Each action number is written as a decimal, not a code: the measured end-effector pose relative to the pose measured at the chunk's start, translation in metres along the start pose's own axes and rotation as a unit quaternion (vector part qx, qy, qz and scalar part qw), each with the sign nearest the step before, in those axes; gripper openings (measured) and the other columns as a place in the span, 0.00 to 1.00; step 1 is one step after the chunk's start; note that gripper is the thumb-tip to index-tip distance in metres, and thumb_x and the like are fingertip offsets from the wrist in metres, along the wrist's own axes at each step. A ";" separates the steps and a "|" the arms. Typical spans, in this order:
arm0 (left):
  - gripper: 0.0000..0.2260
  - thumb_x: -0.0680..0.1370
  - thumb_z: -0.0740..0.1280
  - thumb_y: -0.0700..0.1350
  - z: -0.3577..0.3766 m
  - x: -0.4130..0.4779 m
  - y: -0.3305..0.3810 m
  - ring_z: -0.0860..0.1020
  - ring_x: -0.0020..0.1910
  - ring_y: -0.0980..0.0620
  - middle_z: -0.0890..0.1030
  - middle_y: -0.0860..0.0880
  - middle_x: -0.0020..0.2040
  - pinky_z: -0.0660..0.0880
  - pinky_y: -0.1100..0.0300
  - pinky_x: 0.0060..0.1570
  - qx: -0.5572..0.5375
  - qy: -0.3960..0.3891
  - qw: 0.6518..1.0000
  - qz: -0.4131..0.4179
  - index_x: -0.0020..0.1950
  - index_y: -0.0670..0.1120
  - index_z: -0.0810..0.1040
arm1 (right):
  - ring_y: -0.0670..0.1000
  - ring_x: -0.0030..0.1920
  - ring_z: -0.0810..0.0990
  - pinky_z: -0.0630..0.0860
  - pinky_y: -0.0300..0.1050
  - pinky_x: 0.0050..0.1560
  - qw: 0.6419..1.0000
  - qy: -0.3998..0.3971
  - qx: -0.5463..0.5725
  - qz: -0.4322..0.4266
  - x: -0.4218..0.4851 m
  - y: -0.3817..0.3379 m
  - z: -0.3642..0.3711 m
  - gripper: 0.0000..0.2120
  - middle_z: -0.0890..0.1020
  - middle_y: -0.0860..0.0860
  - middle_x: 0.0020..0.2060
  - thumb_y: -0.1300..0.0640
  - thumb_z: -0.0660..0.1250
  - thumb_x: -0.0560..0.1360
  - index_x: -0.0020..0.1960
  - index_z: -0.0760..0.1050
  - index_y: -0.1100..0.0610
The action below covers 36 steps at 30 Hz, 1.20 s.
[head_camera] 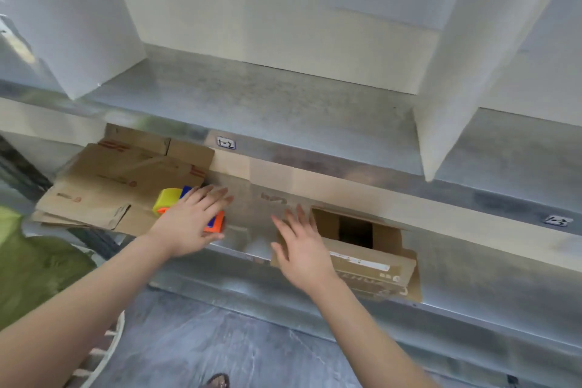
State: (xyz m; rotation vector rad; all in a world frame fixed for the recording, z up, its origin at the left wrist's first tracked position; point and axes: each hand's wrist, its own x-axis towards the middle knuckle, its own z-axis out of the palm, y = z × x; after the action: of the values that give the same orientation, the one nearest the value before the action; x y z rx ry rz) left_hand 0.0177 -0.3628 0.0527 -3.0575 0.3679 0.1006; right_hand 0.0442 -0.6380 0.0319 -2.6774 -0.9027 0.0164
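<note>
Far left on the lower galvanised metal shelf [248,224] lies a stack of flattened brown cardboard sheets [104,186]. At its right edge sits a blocky plastic toy in yellow, blue and orange [168,198], partly on the cardboard and partly on bare metal. The left hand [192,220] lies over the toy with its fingers stretched out nearly straight. It is not gripping, and I cannot tell whether the palm touches the plastic.

Further right, the right hand [302,249] hovers with fingers spread and holds nothing, just beside an open brown cardboard box [371,264] whose dark mouth faces up.

The job looks like getting the toy into that box. To do that well, I'd say the left fingers should curl round the orange and yellow ends before lifting, since the smooth plastic may slide on the cardboard. The right hand could steady the box's near flap so the opening stays clear.
</note>
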 end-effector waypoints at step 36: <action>0.28 0.65 0.73 0.45 0.044 -0.006 -0.131 0.69 0.55 0.53 0.74 0.51 0.57 0.68 0.61 0.55 -0.196 -0.032 0.975 0.097 0.63 0.48 0.70 | 0.56 0.64 0.68 0.67 0.46 0.56 0.962 -0.125 -0.001 0.244 0.104 -0.021 0.129 0.08 0.77 0.52 0.58 0.56 0.59 0.81 0.57 0.75 0.52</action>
State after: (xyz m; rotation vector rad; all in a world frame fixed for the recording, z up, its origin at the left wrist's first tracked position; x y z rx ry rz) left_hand 0.0404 -0.2315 0.0164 -3.3817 0.7227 0.3158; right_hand 0.1010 -0.5226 -0.0753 -2.8706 -0.2772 0.4713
